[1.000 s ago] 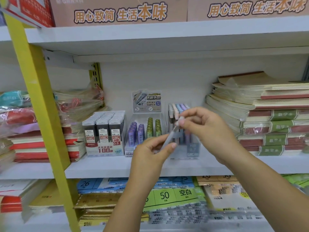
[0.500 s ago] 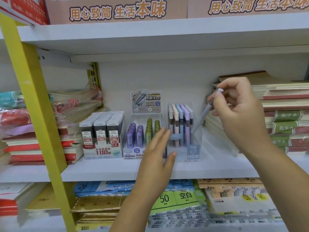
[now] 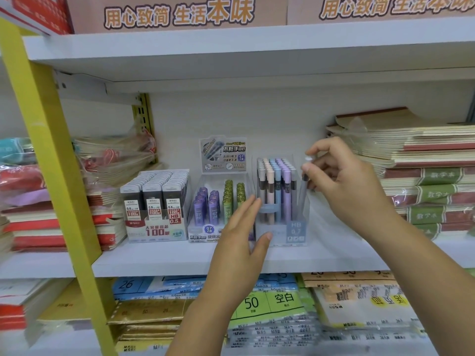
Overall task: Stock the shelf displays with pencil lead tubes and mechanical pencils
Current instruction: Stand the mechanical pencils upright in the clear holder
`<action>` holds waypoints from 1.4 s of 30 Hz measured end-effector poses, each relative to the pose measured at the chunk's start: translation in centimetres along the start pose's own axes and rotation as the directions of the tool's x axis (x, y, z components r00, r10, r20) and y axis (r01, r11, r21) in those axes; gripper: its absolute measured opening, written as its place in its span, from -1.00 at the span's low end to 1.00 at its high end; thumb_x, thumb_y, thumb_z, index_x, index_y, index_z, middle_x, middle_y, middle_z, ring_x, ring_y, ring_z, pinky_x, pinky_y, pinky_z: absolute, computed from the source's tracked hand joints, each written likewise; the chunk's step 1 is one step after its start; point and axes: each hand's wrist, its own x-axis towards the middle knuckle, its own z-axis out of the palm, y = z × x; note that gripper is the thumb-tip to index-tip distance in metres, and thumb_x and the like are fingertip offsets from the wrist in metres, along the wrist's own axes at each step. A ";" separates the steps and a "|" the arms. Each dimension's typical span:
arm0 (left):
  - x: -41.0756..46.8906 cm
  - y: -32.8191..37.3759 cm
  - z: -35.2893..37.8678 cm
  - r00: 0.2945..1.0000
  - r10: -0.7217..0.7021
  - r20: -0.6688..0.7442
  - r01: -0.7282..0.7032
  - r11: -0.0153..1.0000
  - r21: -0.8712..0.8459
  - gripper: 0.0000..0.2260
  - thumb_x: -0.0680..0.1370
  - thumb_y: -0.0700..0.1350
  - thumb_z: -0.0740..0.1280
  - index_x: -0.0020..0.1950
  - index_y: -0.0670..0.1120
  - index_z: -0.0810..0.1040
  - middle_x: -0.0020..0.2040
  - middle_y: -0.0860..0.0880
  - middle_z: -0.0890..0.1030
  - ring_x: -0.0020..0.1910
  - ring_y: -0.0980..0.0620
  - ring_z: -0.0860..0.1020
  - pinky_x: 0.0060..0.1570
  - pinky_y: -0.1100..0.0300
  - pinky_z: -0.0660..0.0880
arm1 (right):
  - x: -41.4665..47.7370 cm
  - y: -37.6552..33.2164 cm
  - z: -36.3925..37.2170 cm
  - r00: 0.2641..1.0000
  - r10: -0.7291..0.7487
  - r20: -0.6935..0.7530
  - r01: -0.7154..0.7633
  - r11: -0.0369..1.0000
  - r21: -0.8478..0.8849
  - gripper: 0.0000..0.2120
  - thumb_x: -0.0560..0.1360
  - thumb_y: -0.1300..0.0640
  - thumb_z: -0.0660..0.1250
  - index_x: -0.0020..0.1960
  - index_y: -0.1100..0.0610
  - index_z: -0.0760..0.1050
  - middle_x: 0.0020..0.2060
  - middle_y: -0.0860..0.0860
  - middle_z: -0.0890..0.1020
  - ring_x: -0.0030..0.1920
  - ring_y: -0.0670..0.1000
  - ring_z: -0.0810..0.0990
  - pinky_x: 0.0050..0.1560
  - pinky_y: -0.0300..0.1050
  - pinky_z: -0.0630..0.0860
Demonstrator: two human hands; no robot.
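Furthest left, a yellow post (image 3: 48, 155) runs up the front of the racking, with a pile of wrapped notebooks (image 3: 30, 222) behind it. On the white shelf (image 3: 159, 260) to its right stand three displays in a row, close together. First comes a tray of black lead cases (image 3: 156, 201) marked 0.5 and 100. Next to it is a tray of lead tubes (image 3: 218, 204), purple ones on the left and green ones on the right, with a printed card standing at its back. The left hand (image 3: 239, 242) reaches up in front of this tray. Its fingers are straight and together and it holds nothing. Its fingertips and thumb lie against the left front corner of the clear pencil box (image 3: 293, 235). That box is the third display, full of upright pencils in white, peach, blue and purple. At its right end stands a grey pencil (image 3: 302, 194), leaning a little to the right at the top, its lower part inside the clear wall. The right hand (image 3: 344, 186) pinches this pencil near its white cap, thumb and fingers curled round the top. Further right lies a tall stack of notebooks (image 3: 424, 160) with green and red spines. Below the shelf, packs of paper (image 3: 270, 304) lie flat.
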 end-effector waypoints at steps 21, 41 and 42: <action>-0.6 0.0 0.2 1.000 -0.025 0.007 0.026 0.996 -0.084 -0.41 0.62 0.05 0.30 0.32 0.65 0.06 0.44 0.56 0.12 0.49 0.27 0.26 0.45 0.03 0.35 | -3.2 1.9 3.4 0.991 0.128 -0.042 -0.130 0.990 -0.056 -0.58 0.57 -0.02 0.24 0.40 -0.12 0.24 0.23 -0.10 0.39 0.05 -0.17 0.46 0.03 -0.23 0.43; 1.1 -1.9 -3.0 0.970 0.194 -0.145 -0.075 0.809 0.584 -0.37 0.52 0.21 0.34 0.55 0.16 0.23 0.59 0.11 0.21 0.57 0.05 0.12 0.52 -0.03 0.11 | -3.6 2.3 5.0 0.994 -0.017 0.108 0.067 0.873 -0.482 -0.38 0.57 -0.22 0.06 0.55 -0.19 -0.09 0.55 -0.14 -0.19 0.55 -0.03 -0.26 0.48 0.03 -0.16; 1.8 -2.2 -3.6 0.979 0.177 -0.105 -0.068 0.761 0.645 -0.31 0.51 0.27 0.31 0.58 0.15 0.17 0.62 0.08 0.10 0.61 -0.01 -0.01 0.55 -0.07 0.00 | -2.5 2.1 4.8 0.987 -0.023 0.156 0.102 0.846 -0.523 -0.37 0.56 -0.25 0.01 0.55 -0.17 -0.12 0.55 -0.12 -0.17 0.54 -0.04 -0.28 0.47 0.01 -0.20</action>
